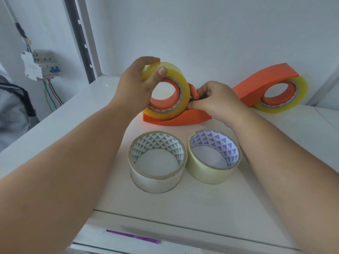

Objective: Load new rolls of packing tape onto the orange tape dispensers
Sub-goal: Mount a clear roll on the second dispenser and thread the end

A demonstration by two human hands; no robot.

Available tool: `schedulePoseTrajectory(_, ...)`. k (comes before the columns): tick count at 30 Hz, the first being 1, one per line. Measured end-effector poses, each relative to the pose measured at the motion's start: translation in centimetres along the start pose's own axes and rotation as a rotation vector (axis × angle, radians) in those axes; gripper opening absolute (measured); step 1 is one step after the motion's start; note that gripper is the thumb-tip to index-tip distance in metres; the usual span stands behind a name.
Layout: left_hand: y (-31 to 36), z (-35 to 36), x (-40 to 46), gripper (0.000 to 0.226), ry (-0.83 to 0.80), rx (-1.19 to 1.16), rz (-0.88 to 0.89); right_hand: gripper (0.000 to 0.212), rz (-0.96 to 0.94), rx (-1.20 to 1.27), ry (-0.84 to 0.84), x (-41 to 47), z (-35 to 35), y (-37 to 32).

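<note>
Two spare rolls (185, 158) front the dispenser (183, 120); left grip (135, 83) holds yellow tape (176, 83), right grip (216, 101) seemingly pinching.

A plain utility or packing room rather than a home: bare white walls, a white counter (201, 202), a wall-mounted circuit breaker (41, 65) with exposed coloured wires (53, 96), a perforated metal upright (82, 39), and several rolls of packing tape (157, 160).
</note>
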State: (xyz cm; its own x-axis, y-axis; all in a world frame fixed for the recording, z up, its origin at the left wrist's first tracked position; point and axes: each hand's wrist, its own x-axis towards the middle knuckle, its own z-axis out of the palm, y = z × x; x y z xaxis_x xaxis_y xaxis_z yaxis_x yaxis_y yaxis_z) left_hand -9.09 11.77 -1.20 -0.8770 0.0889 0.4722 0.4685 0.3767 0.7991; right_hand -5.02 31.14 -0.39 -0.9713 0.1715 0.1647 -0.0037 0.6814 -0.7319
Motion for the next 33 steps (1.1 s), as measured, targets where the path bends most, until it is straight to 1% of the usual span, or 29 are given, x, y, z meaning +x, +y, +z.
schedulePoseTrajectory(3, 0.1, 0.2, 0.0, 0.039, 0.002, -0.019, -0.005, 0.035, -0.022, -0.121, 0.009, 0.1, -0.1, -0.3)
schedulePoseTrajectory(7, -0.2, 0.2, 0.0, 0.042, 0.009, -0.052, -0.017, 0.024, -0.077, -0.214, 0.063, 0.1, 0.0, -0.3)
schedulePoseTrajectory(10, -0.3, 0.0, 0.1, 0.043, 0.012, -0.059, -0.018, 0.016, -0.131, -0.225, 0.087, 0.0, 0.2, -0.2)
schedulePoseTrajectory(14, -0.3, -0.2, -0.1, 0.042, 0.010, -0.046, -0.010, 0.013, -0.178, -0.216, 0.110, -0.1, 0.4, -0.1)
schedulePoseTrajectory(18, -0.3, -0.4, -0.1, 0.040, 0.003, -0.036, -0.005, 0.012, -0.194, -0.212, 0.058, 0.0, 0.1, 0.1)
schedulePoseTrajectory(22, -0.1, -0.4, -0.1, 0.039, 0.003, -0.020, 0.006, 0.007, -0.121, -0.119, -0.073, 0.2, -0.8, -0.1)
schedulePoseTrajectory(24, 0.1, -0.4, -0.1, 0.038, 0.001, -0.003, 0.018, 0.005, -0.061, 0.002, -0.151, 0.2, -1.1, 0.0)
schedulePoseTrajectory(26, 0.2, -0.3, -0.2, 0.037, -0.004, 0.005, 0.029, 0.009, 0.000, 0.136, -0.196, 0.3, -1.2, 0.5)
schedulePoseTrajectory(28, 0.3, -0.3, -0.3, 0.037, -0.006, 0.001, 0.037, 0.012, 0.032, 0.200, -0.196, 0.5, -1.1, 0.8)
schedulePoseTrajectory(30, 0.4, -0.3, -0.3, 0.038, -0.012, 0.006, 0.047, 0.013, 0.058, 0.223, -0.171, 0.7, -1.1, 1.0)
schedulePoseTrajectory(33, 0.4, -0.5, -0.2, 0.038, -0.024, 0.019, 0.054, 0.014, 0.062, 0.231, -0.185, 0.6, -1.3, 1.0)
